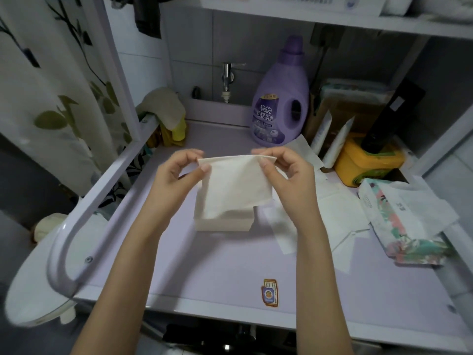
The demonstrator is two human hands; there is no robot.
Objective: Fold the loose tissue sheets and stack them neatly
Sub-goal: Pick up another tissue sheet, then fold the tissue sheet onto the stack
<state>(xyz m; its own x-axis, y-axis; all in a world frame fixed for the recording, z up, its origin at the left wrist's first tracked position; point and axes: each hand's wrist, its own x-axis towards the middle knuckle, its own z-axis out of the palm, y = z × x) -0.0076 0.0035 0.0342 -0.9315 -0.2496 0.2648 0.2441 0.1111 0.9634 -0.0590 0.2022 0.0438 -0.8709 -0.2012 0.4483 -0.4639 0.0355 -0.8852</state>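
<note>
A cream tissue sheet [236,185] hangs folded in the air above the pale purple worktop [204,265]. My left hand [179,175] pinches its upper left corner and my right hand [284,172] pinches its upper right corner. Right under the sheet sits a squared stack of folded tissues [225,221]. Several loose white sheets [330,213] lie flat to the right of the stack, partly overlapping one another.
A soft tissue pack [399,221] with a floral print lies at the right edge. Behind stand a purple softener bottle [281,103], a yellow tub [368,160] and a tap [227,78]. A white rail [84,213] borders the left side; a shelf hangs overhead.
</note>
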